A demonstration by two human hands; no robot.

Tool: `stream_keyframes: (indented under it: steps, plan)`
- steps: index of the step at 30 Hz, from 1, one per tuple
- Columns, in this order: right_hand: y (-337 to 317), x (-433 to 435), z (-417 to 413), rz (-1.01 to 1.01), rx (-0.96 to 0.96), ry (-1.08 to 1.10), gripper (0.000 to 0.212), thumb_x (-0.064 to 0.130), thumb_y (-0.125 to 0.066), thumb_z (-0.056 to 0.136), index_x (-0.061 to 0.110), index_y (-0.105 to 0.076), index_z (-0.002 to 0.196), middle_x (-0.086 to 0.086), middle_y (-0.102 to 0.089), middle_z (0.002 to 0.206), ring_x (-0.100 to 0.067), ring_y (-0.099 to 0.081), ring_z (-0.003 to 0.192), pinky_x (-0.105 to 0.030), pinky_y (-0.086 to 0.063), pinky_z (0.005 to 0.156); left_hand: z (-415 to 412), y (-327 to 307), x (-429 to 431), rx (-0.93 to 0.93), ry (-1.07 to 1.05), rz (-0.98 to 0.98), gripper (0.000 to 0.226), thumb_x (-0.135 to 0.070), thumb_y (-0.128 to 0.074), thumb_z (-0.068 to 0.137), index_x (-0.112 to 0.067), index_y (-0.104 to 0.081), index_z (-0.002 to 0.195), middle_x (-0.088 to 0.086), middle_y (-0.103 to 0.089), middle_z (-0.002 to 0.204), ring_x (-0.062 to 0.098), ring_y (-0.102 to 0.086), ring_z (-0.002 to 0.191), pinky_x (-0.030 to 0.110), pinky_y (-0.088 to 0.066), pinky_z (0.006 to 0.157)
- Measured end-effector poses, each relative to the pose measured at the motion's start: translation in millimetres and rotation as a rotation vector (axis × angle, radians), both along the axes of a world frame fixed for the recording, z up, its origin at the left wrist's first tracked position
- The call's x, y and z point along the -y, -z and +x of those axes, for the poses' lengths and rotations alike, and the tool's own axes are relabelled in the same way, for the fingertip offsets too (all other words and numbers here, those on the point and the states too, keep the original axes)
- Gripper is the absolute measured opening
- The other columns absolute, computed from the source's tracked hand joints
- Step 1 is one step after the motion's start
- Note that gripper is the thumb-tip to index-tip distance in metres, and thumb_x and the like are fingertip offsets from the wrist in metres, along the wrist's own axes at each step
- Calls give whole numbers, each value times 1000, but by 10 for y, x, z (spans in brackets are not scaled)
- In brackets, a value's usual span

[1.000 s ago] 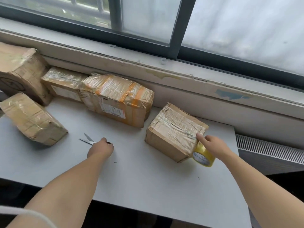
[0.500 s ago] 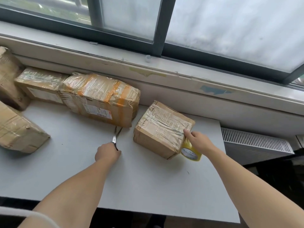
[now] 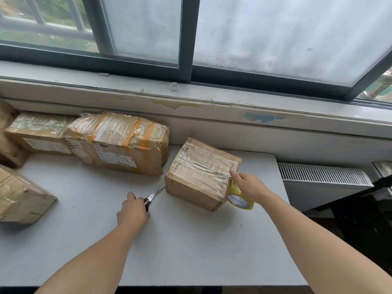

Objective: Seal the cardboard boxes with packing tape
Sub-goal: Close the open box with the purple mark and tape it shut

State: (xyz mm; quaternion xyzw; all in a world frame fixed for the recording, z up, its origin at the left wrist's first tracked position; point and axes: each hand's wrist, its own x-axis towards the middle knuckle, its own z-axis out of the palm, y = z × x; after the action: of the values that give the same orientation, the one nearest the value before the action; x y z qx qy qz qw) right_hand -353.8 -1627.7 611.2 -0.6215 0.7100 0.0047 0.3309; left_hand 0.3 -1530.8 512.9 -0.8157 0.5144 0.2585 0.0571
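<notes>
A small cardboard box (image 3: pixel 199 172) wrapped in clear tape stands on the white table (image 3: pixel 191 247), right of centre. My right hand (image 3: pixel 247 184) holds a yellow tape roll (image 3: pixel 239 199) at the box's right corner, with the forefinger pressing on the box's top edge. My left hand (image 3: pixel 132 212) grips the handles of a pair of scissors (image 3: pixel 154 195). Their blades are slightly apart and point toward the box's left side, close to it.
A larger box with orange tape (image 3: pixel 118 143) lies along the wall. Another taped box (image 3: pixel 40 132) sits left of it, and two more (image 3: pixel 19 196) are at the left edge. A window sill runs behind; a radiator (image 3: pixel 322 177) is beyond the table's right edge.
My left hand has carried the scissors from the table's left toward the small box, blades turning to point at it. The right hand has stayed at the box corner with the tape roll.
</notes>
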Motion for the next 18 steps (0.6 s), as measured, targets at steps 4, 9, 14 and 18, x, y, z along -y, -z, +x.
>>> stream_keyframes:
  steps: [4, 9, 14, 18]
  plan:
    - [-7, -51, 24, -22, 17, 28, 69, 70, -27, 101, 12, -63, 95, -6, -66, 94, -25, -61, 93, -39, -45, 78, -39, -14, -14, 12, 34, 51, 35, -32, -66, 85, -14, -61, 115, 2, -24, 106, 29, -51, 102, 37, -46, 77]
    - [-34, -119, 57, -37, 2, 35, 69, 66, -28, 104, 7, -62, 95, -7, -66, 92, -25, -60, 90, -40, -44, 76, 40, -94, -19, -19, -30, 68, 39, -41, -72, 81, -16, -59, 109, 5, -34, 108, 29, -56, 94, 35, -48, 76]
    - [-82, -80, 189, -121, -54, 29, 60, 62, -31, 105, 14, -56, 77, -7, -61, 84, -22, -54, 75, -36, -38, 62, 166, -366, 195, -156, -152, 92, 37, -46, -65, 85, -11, -61, 97, 9, -47, 104, 23, -56, 78, 29, -45, 66]
    - [-112, -42, 275, -182, -146, 88, 60, 68, -32, 99, 19, -44, 66, -5, -53, 87, -28, -52, 81, -35, -43, 69, 202, -738, 401, -431, -200, 164, 35, -38, -63, 87, -6, -54, 75, 8, -52, 66, 22, -46, 57, 23, -33, 53]
